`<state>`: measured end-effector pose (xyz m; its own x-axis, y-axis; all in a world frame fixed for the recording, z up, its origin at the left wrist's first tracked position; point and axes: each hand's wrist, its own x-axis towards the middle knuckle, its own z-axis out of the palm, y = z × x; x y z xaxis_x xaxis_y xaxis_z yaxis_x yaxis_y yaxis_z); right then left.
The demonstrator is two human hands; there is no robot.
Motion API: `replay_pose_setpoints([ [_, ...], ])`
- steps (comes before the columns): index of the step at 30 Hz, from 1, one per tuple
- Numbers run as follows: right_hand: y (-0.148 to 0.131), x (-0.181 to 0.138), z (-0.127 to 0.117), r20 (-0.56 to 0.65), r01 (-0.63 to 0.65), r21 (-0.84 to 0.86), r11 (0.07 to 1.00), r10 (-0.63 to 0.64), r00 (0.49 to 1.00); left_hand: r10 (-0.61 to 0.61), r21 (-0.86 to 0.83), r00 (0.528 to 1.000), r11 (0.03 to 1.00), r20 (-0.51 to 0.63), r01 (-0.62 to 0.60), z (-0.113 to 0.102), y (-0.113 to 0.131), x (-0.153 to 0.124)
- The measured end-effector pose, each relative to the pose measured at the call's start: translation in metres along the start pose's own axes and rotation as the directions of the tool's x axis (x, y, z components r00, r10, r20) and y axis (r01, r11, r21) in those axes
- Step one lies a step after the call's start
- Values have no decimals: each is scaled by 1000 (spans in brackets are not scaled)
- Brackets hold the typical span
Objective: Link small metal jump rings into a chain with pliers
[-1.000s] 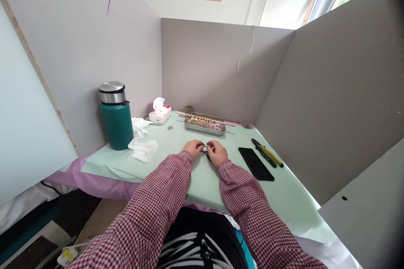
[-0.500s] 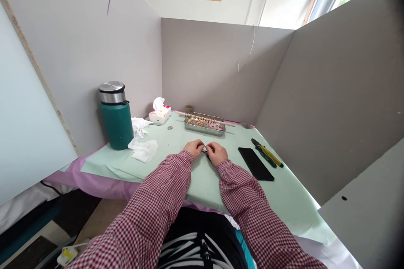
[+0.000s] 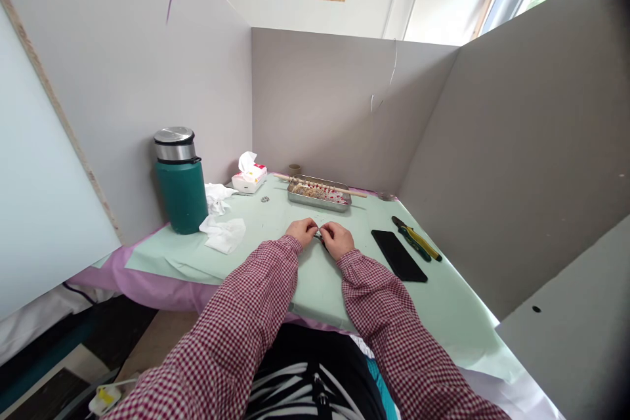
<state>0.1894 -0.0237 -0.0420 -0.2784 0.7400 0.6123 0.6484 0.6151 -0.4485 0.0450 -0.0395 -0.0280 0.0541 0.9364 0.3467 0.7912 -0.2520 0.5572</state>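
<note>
— What is seen to differ from a second ago?
— Very little. The left hand point(image 3: 302, 231) and right hand point(image 3: 338, 238) are kept fingertip to fingertip, the right drawn slightly closer; fine work on one spot is suggested.
— What is held?
— A small dark piece point(image 3: 320, 235) is pinched by both closed hands, its shape hidden by fingers. At twelve o'clock, the shallow steel tray point(image 3: 315, 203) is filled with bits too small to be told.
</note>
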Motion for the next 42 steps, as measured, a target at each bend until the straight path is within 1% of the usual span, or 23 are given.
replay_pose_setpoints([
  [7,-1,-1,0,13,26,22,999,-27,1000,14,-15,1000,1000,8,-14,0,-1,0],
  [14,0,-1,0,5,-7,-4,1000,7,1000,8,13,1000,1000,7,-8,-1,0,-1],
  [20,1,-2,0,9,-6,3,1000,6,1000,2,8,1000,1000,15,-2,-2,1,-1],
  [26,0,-1,-1,-17,-4,3,1000,4,1000,22,-2,1000,1000,10,-22,0,-1,0],
  [32,-1,0,-1,-35,-19,-15,1000,18,999,12,-20,1000,1000,3,-12,0,1,0],
  [38,-2,0,-2,-25,10,8,1000,-10,1000,10,-15,1000,1000,-2,-10,-1,2,0],
  [42,-2,0,-2,-23,28,25,999,-27,999,26,9,999,1000,-34,-26,-1,2,0],
])
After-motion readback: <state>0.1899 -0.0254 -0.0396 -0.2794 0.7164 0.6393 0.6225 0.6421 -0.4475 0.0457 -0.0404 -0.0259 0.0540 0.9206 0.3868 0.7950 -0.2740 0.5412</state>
